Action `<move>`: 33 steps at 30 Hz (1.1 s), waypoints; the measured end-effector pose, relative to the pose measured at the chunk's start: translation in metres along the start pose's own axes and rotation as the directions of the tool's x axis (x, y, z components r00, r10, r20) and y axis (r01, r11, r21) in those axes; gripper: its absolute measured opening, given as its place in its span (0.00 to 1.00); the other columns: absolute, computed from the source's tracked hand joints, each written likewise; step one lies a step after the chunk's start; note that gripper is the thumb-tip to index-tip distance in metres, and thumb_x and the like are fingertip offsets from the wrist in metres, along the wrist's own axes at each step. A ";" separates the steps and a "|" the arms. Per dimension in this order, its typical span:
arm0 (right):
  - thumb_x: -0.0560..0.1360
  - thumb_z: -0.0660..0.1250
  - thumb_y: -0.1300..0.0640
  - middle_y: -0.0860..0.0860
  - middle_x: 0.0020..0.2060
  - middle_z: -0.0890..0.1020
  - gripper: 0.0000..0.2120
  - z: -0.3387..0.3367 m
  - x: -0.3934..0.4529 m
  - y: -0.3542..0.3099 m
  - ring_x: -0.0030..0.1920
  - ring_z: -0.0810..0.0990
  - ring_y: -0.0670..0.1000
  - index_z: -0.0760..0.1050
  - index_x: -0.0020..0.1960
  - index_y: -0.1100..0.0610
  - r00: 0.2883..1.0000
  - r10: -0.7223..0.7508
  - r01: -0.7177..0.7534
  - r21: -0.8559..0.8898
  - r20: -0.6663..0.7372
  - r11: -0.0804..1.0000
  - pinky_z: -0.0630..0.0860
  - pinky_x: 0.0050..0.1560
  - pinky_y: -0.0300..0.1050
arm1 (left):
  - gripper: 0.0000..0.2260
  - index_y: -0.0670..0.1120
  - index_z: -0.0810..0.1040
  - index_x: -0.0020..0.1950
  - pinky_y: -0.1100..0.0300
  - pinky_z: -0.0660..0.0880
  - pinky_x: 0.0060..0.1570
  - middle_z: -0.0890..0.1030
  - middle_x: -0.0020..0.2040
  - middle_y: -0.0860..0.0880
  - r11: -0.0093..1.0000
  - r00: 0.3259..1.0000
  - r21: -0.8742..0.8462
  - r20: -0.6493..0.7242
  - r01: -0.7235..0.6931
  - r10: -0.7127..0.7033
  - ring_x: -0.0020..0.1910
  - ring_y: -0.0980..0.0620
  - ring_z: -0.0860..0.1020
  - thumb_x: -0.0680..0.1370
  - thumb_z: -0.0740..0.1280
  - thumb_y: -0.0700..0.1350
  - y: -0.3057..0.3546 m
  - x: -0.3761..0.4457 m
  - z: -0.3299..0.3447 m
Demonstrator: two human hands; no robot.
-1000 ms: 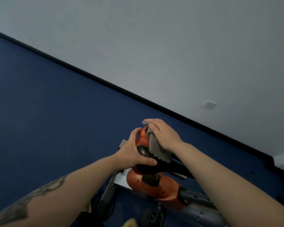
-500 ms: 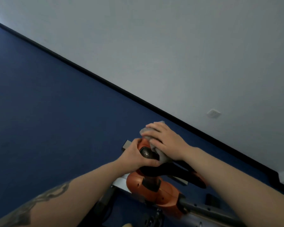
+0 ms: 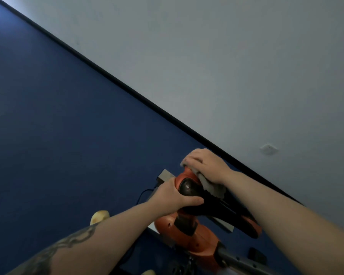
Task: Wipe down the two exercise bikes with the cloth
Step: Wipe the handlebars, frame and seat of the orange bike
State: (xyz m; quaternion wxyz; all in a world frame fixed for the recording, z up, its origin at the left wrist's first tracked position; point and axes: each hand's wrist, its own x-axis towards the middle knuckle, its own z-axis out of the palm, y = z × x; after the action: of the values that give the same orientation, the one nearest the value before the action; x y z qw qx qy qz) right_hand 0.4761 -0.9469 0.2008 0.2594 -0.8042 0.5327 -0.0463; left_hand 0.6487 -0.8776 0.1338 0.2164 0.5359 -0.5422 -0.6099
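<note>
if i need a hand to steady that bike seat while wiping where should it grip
Grip the seat at its broad rear end, coming from the left side, as the left hand does: that side is bare, while the right hand presses the cloth on the other edge.

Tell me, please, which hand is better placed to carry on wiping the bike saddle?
The right hand: it already presses the grey cloth onto the wide end of the saddle. The left hand has no cloth; it grips the saddle's side, probably to steady it.
</note>
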 end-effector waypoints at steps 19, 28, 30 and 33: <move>0.83 0.46 0.44 0.36 0.74 0.63 0.21 0.040 -0.071 -0.015 0.77 0.48 0.41 0.64 0.73 0.40 0.975 -0.154 0.128 -0.159 -0.162 0.979 0.36 0.76 0.48 | 0.30 0.50 0.75 0.63 0.62 0.77 0.56 0.83 0.55 0.52 0.991 0.949 -0.055 0.286 -0.123 0.134 0.56 0.57 0.80 0.65 0.81 0.39 0.013 0.001 -0.016; 0.82 0.42 0.44 0.42 0.79 0.51 0.24 0.070 -0.045 -0.052 0.78 0.41 0.46 0.53 0.78 0.42 0.861 0.293 -0.374 -0.127 -0.415 0.919 0.40 0.76 0.55 | 0.58 0.52 0.49 0.77 0.60 0.71 0.65 0.65 0.71 0.58 0.920 0.929 0.292 0.336 -0.262 0.158 0.71 0.58 0.66 0.58 0.84 0.54 0.029 0.000 -0.040; 0.81 0.38 0.42 0.41 0.79 0.48 0.26 0.078 -0.071 -0.048 0.78 0.39 0.44 0.49 0.79 0.42 0.881 0.242 -0.336 -0.175 -0.407 0.926 0.38 0.76 0.53 | 0.66 0.57 0.37 0.78 0.52 0.62 0.74 0.53 0.78 0.58 0.886 0.910 0.328 0.360 -0.329 0.205 0.76 0.58 0.56 0.56 0.83 0.59 0.031 0.001 -0.044; 0.82 0.36 0.42 0.41 0.79 0.46 0.26 0.080 -0.095 -0.037 0.78 0.40 0.45 0.43 0.79 0.42 0.785 0.409 -0.505 -0.098 -0.465 0.858 0.42 0.77 0.52 | 0.66 0.62 0.35 0.77 0.53 0.56 0.75 0.43 0.76 0.67 0.777 0.873 0.447 0.412 -0.442 0.260 0.76 0.61 0.47 0.55 0.81 0.65 0.038 0.008 -0.045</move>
State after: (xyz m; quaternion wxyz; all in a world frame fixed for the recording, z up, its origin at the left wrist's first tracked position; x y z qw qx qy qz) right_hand 0.4946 -0.8227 0.1688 0.0499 -0.6432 0.7576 -0.0990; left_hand 0.6741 -0.9162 0.1719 0.0787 0.3530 -0.8081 -0.4650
